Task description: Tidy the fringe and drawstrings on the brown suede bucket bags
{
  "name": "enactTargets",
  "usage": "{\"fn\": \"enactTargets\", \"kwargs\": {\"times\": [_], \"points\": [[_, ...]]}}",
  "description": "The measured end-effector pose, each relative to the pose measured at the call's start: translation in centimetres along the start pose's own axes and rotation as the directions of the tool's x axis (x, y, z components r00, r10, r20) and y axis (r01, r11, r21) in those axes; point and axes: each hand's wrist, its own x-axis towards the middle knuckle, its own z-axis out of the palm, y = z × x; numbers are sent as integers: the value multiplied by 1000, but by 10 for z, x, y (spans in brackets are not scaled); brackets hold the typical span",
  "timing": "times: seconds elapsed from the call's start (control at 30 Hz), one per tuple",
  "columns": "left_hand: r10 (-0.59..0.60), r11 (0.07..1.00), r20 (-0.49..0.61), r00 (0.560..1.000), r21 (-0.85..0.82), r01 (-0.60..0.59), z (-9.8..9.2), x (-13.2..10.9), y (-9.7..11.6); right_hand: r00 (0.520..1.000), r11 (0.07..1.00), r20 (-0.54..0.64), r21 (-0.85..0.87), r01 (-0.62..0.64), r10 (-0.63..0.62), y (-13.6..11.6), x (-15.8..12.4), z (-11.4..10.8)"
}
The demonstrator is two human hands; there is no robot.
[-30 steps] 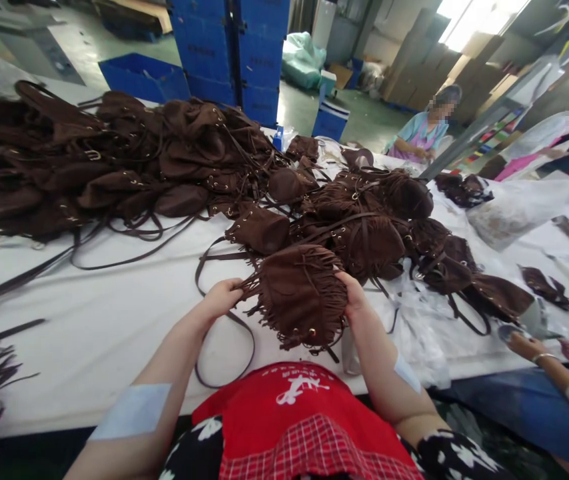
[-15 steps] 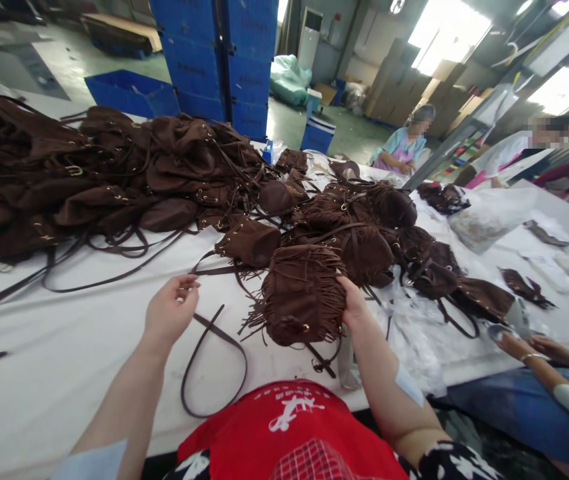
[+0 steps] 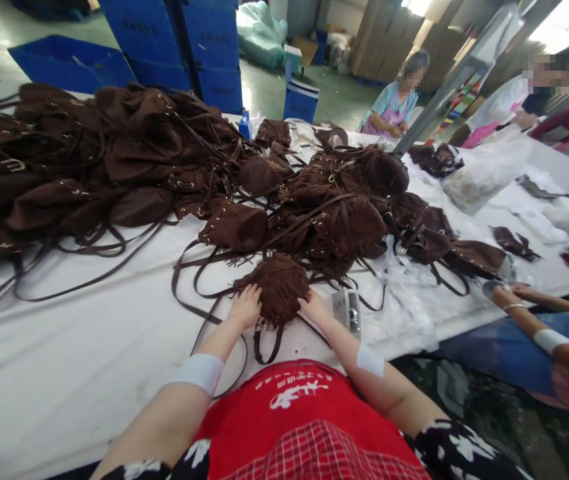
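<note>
A dark brown fringed bag [image 3: 280, 288] is between my two hands, just above or on the white tabletop, its fringe spread and a strap loop hanging toward me. My left hand [image 3: 247, 307] grips its left side, fingers over the fringe. On the right side my right hand [image 3: 314, 308] holds the edge, thumb and fingers partly hidden by the fringe. A long thin strap curls on the table below my left hand. Right behind the bag lies a heap of similar fringed bags [image 3: 334, 220] with gold eyelets.
A large pile of brown bags [image 3: 134, 147] fills the table's left side. A small grey-white box-like object [image 3: 347, 310] stands by my right forearm, near clear plastic bags [image 3: 404, 320]. At right are a co-worker's hands [image 3: 507, 297]. Blue crates [image 3: 69, 63] stand behind the table.
The bag has turned and moved slightly left, its fringe now facing up. My left hand has come from the strap area onto the bag's left side. The view has tilted down.
</note>
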Motion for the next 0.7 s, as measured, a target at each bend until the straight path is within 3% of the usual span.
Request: {"fn": "enactTargets", "kwargs": {"times": [0.1, 0.17, 0.2, 0.3, 0.4, 0.47, 0.53, 0.63, 0.7], "points": [[12, 1000, 57, 998, -7, -12, 29, 8, -25, 955, 931, -43, -237, 277, -294, 1, -7, -9], [30, 1000, 87, 996, -11, -29, 36, 13, -33, 855, 736, 135, -454, 502, -500, -7, -6, -6], [37, 999, 104, 994, -13, -36, 37, 16, -36, 818, 622, 259, -543, 563, -514, -13, -3, -1], [43, 999, 146, 988, -23, -40, 41, 27, -41, 829, 426, 474, -712, 559, -296, -28, 12, 21], [25, 999, 172, 985, -38, -19, 46, 34, -45, 836, 385, 536, -752, 535, -117, -32, 25, 39], [13, 999, 186, 982, -52, -4, 49, 35, -47, 796, 390, 604, -726, 566, -32, -27, 23, 41], [7, 998, 193, 981, -69, 6, 52, 35, -49, 729, 401, 681, -689, 604, 71, -17, 9, 31], [-1, 996, 189, 982, -91, 19, 55, 33, -51, 629, 429, 749, -648, 630, 208, -2, -24, -6], [-3, 995, 182, 983, -102, 22, 57, 32, -51, 622, 425, 740, -664, 616, 254, 1, -41, -34]]}}
